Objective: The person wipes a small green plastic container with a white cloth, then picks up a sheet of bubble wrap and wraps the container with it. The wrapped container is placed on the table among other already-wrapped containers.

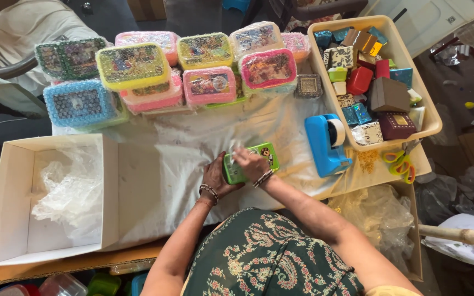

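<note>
Both my hands on the small green rectangular plastic lunch box (pixel 250 162) at the near middle of the cloth-covered table (pixel 182 137).

My left hand (pixel 215 176) cups the box's left end from about 8 o'clock, fingers curled against it; my right hand (pixel 251 163) lies over its top, fingers pressed down on the clear wrap. The box's long axis runs from 8 to 2 o'clock, rising toward the blue tape dispenser (pixel 327 143) at 3 o'clock. The right hand sits nearer that dispenser, the left nearer the open white cardboard carton (pixel 15 219) at 9 o'clock. Bubble-wrapped coloured lunch boxes (pixel 133 66) are stacked at 12 o'clock, well apart.
</note>
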